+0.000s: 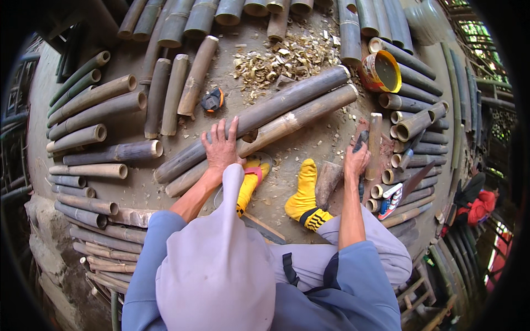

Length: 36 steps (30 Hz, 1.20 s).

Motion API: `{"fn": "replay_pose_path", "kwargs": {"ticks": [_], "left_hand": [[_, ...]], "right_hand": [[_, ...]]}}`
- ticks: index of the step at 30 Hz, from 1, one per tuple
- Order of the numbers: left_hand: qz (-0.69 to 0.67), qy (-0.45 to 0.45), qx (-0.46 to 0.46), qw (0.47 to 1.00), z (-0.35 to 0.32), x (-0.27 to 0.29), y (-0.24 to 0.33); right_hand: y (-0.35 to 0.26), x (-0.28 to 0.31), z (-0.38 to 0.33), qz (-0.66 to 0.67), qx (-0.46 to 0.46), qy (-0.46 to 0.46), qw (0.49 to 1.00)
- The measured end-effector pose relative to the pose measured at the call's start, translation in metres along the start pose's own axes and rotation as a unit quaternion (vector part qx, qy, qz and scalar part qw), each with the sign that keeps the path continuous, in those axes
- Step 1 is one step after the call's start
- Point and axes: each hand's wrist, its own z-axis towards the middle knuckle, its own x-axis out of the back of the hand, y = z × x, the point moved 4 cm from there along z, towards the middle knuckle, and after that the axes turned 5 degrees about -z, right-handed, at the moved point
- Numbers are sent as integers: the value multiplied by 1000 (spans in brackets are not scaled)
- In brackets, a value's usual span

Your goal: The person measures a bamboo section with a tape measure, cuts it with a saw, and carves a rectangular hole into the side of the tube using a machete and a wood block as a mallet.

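Observation:
Two bamboo tubes lie side by side on a slant in front of me: a dark grey tube [276, 107] and a paler brown tube [301, 120], which has a hole cut in its side near my hand. My left hand [222, 148] rests across them with its fingers spread. Closed round a slim dark tool [361, 140], my right hand [356, 160] is low beside my knee; the tool's exact kind is unclear. Just right of that hand lies a short bamboo piece [374, 146]. A wooden block [329, 185] stands between it and my yellow-socked foot.
Bamboo tubes [99, 107] line the left, far and right sides. Wood shavings [287, 58] are heaped ahead, beside a yellow-red bucket [381, 71]. An orange-black tape measure [212, 100] lies left of centre. On the right rests a handsaw [392, 199] with a red, white and blue handle.

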Motion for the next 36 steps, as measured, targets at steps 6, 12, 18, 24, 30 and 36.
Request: {"fn": "replay_pose_path", "kwargs": {"ticks": [6, 12, 18, 24, 30, 36], "left_hand": [[-28, 101, -44, 994, 2, -12, -2], [-2, 107, -39, 993, -5, -13, -14], [-44, 74, -41, 995, -3, -4, -8], [-57, 72, -39, 995, -8, 0, -7], [-54, 87, -32, 994, -16, -2, -15], [-59, 75, -38, 995, -2, -5, -9]], "right_hand": [[52, -34, 1, -37, -12, -35, 999], [14, -4, 7, 83, -35, -31, 995], [-26, 22, 5, 248, 19, -84, 965], [-74, 33, 13, 466, -8, -141, 873], [-75, 16, 52, 540, -72, -154, 824], [-53, 14, 85, 531, -121, -96, 833]]}}
